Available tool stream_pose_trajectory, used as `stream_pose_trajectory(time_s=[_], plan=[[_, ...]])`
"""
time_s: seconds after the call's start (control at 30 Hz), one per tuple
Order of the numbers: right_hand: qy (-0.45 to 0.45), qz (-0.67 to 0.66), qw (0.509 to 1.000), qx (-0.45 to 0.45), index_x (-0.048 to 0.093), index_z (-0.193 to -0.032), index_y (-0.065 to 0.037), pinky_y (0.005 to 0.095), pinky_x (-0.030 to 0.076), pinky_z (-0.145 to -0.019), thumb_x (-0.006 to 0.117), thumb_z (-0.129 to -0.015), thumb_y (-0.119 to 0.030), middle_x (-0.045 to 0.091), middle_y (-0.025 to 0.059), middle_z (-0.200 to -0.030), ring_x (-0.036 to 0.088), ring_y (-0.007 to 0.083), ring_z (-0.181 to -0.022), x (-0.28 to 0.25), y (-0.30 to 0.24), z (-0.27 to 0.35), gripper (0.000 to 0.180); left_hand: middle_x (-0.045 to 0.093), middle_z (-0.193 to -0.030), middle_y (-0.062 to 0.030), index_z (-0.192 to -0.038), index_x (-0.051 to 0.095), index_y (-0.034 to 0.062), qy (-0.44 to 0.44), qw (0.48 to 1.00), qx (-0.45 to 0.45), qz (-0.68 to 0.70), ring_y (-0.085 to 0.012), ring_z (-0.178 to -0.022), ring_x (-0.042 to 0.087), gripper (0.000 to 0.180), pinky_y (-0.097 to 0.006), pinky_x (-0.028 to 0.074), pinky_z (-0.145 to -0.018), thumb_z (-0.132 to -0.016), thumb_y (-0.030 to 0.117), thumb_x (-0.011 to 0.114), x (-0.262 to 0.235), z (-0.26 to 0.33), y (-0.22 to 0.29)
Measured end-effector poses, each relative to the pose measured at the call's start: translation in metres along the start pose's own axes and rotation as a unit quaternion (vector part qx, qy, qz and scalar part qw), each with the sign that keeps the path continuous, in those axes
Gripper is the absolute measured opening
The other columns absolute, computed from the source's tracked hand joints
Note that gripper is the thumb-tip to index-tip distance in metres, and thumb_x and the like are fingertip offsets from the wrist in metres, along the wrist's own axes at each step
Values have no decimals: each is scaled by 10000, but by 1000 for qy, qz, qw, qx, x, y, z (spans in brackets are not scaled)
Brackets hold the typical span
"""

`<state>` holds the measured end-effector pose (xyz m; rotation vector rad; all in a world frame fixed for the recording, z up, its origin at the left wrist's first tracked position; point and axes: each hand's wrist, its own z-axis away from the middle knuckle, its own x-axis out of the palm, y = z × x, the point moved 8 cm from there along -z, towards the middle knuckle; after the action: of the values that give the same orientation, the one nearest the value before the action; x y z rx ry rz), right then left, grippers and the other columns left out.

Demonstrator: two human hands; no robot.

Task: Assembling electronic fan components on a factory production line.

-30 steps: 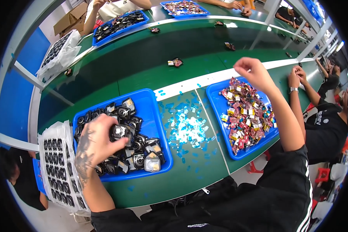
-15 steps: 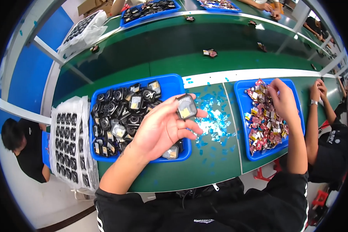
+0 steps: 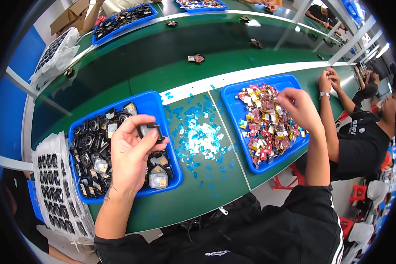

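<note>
My left hand (image 3: 132,152) is closed, gripping a black squarish watch case (image 3: 147,128) between thumb and fingers. It is above the right part of a blue tray (image 3: 173,169) heaped with similar black watch cases (image 3: 90,140), some showing a clear or silvery face. My right hand (image 3: 300,109) hovers over a second blue tray (image 3: 231,118), its fingers curled together. Whatever its fingertips hold, if anything, cannot be made out. A pile of small red, yellow and white electronic parts (image 3: 268,127) fills that second tray.
Small blue film pieces (image 3: 202,141) lie scattered between the trays. White packing trays (image 3: 53,193) of black parts stand at the left. A green conveyor belt (image 3: 154,57) carries a few small parts. A co-worker's hands (image 3: 329,80) are at the right.
The view has swung to the right. My left hand has turned from palm-up to a tighter grip, tilting the watch case. My right hand stays above the tray of small parts.
</note>
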<state>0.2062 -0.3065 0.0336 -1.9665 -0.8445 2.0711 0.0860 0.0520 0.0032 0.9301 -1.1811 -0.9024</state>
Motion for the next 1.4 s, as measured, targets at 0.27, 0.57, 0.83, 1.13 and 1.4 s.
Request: stream_pose_trajectory(time_s=[0.27,0.57,0.83,1.13,1.4], plan=[[35,-206,976,-63,672,-950,20,202,414,-625,613,-921,-52,628,-9,-782,523,39,-706,15,-35,13,98,589,-981,-74,-1264,433,27,4,999,-26,39,-153,-733,648,371,-239,562,-611,-928,24,591,6,3,-14],[-24,-424,901,-90,623,-920,28,224,478,-707,575,-907,37,615,41,-872,572,81,-766,58,-92,30,51,646,-1021,-136,-1075,515,31,-111,984,-140,16,-215,-784,696,169,-260,573,-648,-978,163,558,24,4,-34],[-65,-440,891,-92,631,-962,29,212,507,-686,711,-824,40,657,60,-878,627,88,-779,90,-138,44,160,606,-1044,-133,-1352,420,80,-109,992,-63,7,-135,-647,634,453,-214,535,-540,-934,81,595,32,10,-23],[-36,-507,856,-95,611,-925,24,176,479,-622,748,-764,78,664,61,-827,631,71,-716,102,-153,47,218,573,-996,-60,-915,747,49,-159,947,130,-245,-98,-821,572,163,-218,461,-657,-763,71,803,44,17,-11],[-129,-543,826,-80,616,-857,37,192,424,-598,648,-881,-5,622,42,-829,533,45,-690,106,-156,48,58,555,-1027,-57,-866,739,36,-156,936,144,-281,-45,-656,493,144,-208,418,-579,-745,57,814,47,23,-6]])
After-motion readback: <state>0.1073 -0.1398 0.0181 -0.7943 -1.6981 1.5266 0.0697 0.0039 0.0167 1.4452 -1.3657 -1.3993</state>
